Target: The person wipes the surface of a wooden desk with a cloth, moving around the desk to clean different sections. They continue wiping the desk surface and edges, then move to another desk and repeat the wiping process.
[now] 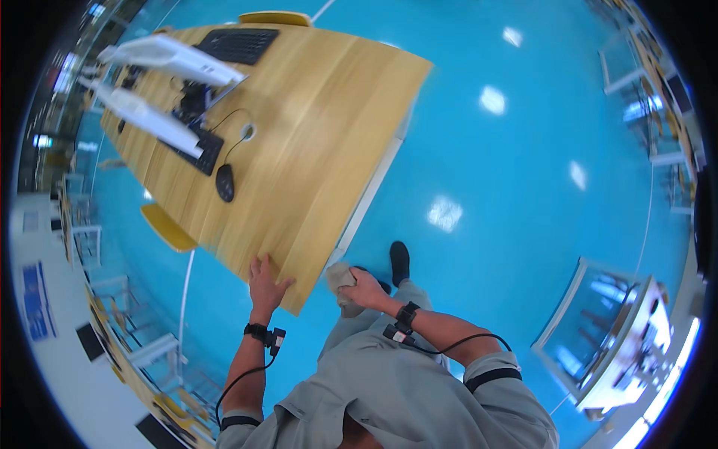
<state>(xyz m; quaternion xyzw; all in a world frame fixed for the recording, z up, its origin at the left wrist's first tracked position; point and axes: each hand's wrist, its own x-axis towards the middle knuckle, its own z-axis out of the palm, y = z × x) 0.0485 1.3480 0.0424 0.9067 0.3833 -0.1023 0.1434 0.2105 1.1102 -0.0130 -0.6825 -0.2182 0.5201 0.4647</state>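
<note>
My left hand (268,286) rests with fingers apart on the near corner of a light wooden table (314,140), holding nothing. Just off the table's right edge, my right hand (363,290) grips a bunched beige cloth (339,277). Farther up the tabletop lie a black computer mouse (225,183) with its cable and a black keyboard (208,152), partly covered by a white monitor (146,120). A second black keyboard (238,45) lies near the far edge beside another white monitor (174,59). A round cable hole (248,132) is set in the wood.
A yellow chair (168,227) stands against the table's left side and another yellow chair (275,18) at its far side. More desks with chairs line the left, and a white-framed table (622,342) stands at lower right on the blue floor (505,224).
</note>
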